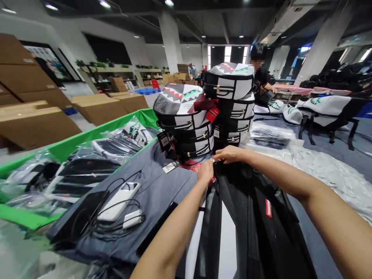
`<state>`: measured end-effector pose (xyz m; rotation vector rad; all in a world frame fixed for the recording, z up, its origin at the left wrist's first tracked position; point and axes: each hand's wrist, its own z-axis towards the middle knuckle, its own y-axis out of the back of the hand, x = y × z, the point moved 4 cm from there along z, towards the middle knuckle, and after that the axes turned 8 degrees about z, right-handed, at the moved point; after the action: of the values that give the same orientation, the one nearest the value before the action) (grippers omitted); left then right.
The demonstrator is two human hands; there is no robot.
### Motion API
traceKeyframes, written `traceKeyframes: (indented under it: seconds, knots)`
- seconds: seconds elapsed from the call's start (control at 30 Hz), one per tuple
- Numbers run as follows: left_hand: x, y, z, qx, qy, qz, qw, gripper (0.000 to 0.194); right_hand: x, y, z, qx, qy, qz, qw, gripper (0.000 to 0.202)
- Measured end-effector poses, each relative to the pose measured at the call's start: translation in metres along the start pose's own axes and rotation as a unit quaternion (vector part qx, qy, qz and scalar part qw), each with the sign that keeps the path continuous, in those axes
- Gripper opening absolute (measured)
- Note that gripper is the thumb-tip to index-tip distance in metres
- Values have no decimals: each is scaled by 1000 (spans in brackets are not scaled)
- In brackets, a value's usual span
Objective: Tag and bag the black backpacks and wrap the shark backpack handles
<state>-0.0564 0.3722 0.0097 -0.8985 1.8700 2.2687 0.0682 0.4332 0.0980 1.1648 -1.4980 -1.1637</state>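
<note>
Left hand point(205, 173) and right hand point(230, 154), close together, pinch the black backpack point(252, 221) at its far end.

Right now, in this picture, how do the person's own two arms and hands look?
The left arm and right arm are bare where visible: no sleeve, watch or bracelet. The left hand and right hand wear no gloves. No cables or markings show; the fingers are too small to rule out rings.
</note>
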Motion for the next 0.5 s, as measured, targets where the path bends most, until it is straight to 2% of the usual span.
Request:
traceKeyframes:
  seconds: [0.13,0.23,0.4,0.47,0.5]
  knots:
    - [1,-8,-11,-16,4,7,1000,49,0,-10,-4,-12,5,-74,997,20]
    - [-2,-12,-18,-40,-37,1,999,42,4,-14,0,-11,16,-137,990,24]
    - [-1,-14,-14,-131,-147,-33,980,32,11,-11,26,8,56,-173,983,24]
    - [3,-17,-9,-145,-153,-29,977,32,7,-7,20,11,68,-162,984,23]
    - [5,-18,-7,-148,-151,-26,977,32,1,-6,8,14,63,-148,987,23]
